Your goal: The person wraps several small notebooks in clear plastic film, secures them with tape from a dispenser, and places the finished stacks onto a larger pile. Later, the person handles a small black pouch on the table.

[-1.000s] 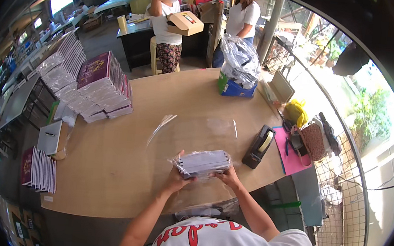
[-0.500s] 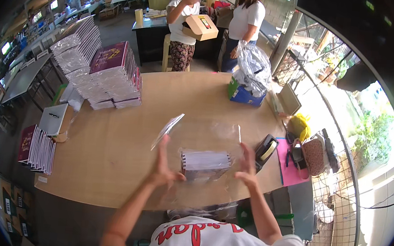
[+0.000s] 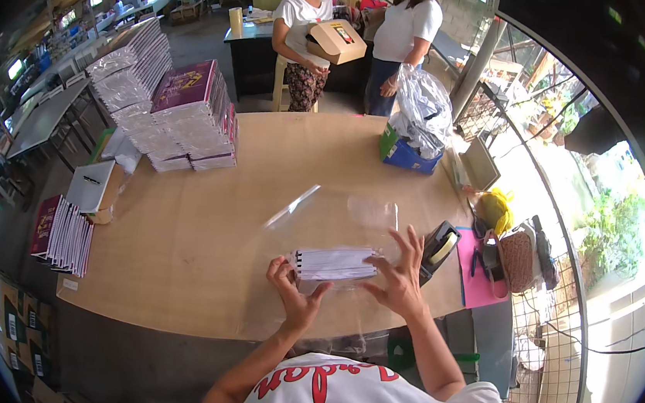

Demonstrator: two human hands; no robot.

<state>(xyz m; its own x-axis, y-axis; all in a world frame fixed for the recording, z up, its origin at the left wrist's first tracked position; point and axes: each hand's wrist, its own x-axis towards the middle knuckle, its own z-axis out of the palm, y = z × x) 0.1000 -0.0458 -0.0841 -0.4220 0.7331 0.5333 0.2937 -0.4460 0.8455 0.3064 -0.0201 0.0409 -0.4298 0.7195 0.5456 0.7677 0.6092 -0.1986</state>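
A small bundle of white-paged books or pads (image 3: 336,266), with dark marks along its left end, sits near the table's front edge. Around it lies a clear plastic sheet (image 3: 288,233), its edges catching the light. My left hand (image 3: 296,298) is at the bundle's left end, fingers bent and thumb held apart along the near side. Over the right end is my right hand (image 3: 402,281), its fingers spread, with the index finger and thumb close to the bundle. Neither hand visibly grips anything. The bundle's underside is hidden.
Tall stacks of purple-covered books (image 3: 183,114) stand at the back left, more books (image 3: 63,239) at the left edge. A tape dispenser (image 3: 438,248) sits right of my right hand, beside a pink folder (image 3: 481,283). A blue box (image 3: 408,154) holds crumpled plastic. Two people stand beyond the table.
Both hands have come down to the bundle's ends. The plastic's raised left edge has dropped toward the table. One person behind the table has lowered a hand from the head to the cardboard box.
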